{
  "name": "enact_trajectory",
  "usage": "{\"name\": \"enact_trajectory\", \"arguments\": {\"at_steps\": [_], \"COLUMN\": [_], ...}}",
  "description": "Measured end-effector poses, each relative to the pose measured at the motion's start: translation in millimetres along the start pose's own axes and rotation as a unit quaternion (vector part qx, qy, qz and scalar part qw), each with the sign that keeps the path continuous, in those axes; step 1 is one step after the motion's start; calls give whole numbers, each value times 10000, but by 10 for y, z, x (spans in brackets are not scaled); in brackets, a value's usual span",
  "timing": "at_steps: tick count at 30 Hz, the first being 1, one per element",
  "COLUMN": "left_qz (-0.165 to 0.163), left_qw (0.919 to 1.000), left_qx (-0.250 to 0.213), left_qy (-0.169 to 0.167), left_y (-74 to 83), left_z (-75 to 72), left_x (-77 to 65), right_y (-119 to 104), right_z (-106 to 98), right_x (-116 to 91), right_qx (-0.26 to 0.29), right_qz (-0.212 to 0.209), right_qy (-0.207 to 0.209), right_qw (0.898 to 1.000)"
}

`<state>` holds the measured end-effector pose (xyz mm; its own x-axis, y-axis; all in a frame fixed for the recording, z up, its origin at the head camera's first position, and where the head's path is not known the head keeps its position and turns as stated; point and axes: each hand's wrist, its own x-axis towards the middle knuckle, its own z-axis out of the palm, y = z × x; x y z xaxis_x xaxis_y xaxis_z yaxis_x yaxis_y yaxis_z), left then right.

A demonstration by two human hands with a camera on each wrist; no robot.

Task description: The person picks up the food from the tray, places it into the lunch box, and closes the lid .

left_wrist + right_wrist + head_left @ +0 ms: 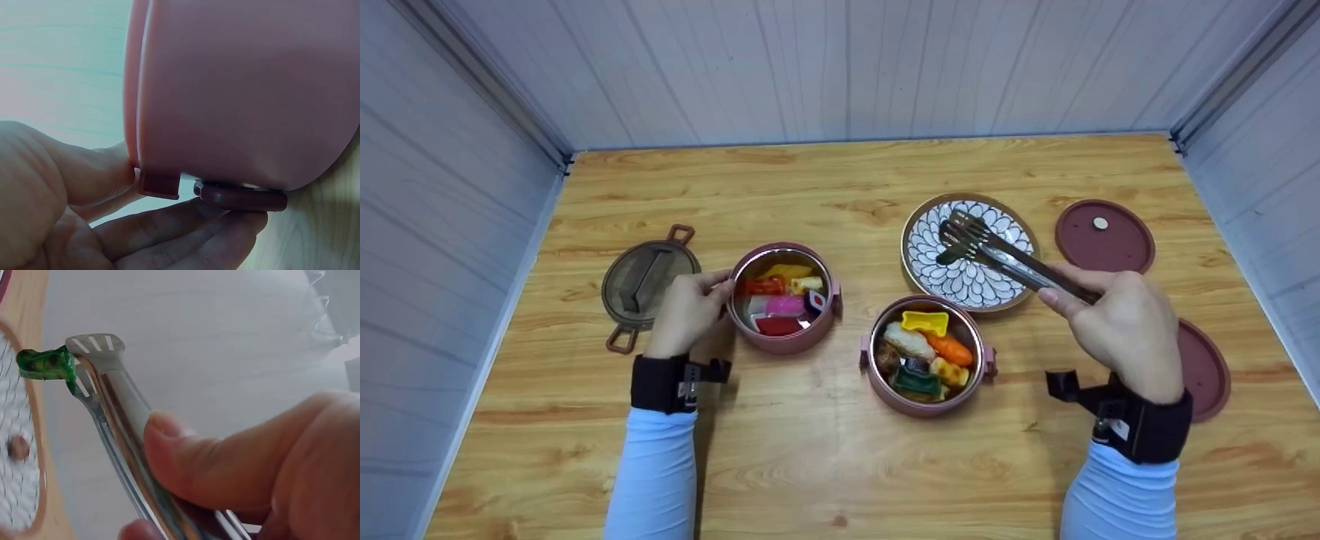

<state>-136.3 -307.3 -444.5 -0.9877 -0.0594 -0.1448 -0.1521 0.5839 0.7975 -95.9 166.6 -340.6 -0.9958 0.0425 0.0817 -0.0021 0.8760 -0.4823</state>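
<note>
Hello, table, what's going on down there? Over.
Left grip holding round pink pot. Right grip holding long metal tongs. Small shiny green piece in tongs, above round brown-rimmed, petal-patterned plate. No obstruction visible.

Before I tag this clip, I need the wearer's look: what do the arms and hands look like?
The sleeves are pale blue, snug and wrinkled. Each wrist wears a wide black band with a dark bracket and a small pale marking. The left hand and right hand are bare, with no gloves.
</note>
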Motion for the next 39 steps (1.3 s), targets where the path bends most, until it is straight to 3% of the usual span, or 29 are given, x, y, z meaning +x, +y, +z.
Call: {"name": "enact_trajectory", "arguments": {"at_steps": [11, 17, 20, 24, 31, 39], "left_qz": [3, 88, 66, 3, -67, 2], "left_qw": [10000, 9998, 9999, 10000, 9999, 10000], "left_qx": [-36, 159, 114, -7, -56, -93], "left_qy": [-26, 53, 13, -35, -56, -11], "left_y": [16, 9, 8, 12, 29, 17], "left_z": [-6, -21, -20, -1, 28, 6], "left_x": [-7, -16, -13, -2, 1, -12], "right_y": [-220, -595, -844, -1092, -1166, -1186], "right_z": [72, 166, 327, 628, 1022, 951], "right_x": [19, 109, 155, 184, 205, 226], "right_qx": [130, 425, 838, 1132, 627, -177], "right_qz": [-574, -1513, -1929, -1993, -1885, -1933], "right_qy": [10, -11, -479, -1253, -1751, -1698], "right_qw": [9983, 9876, 9764, 9653, 9643, 9662]}}
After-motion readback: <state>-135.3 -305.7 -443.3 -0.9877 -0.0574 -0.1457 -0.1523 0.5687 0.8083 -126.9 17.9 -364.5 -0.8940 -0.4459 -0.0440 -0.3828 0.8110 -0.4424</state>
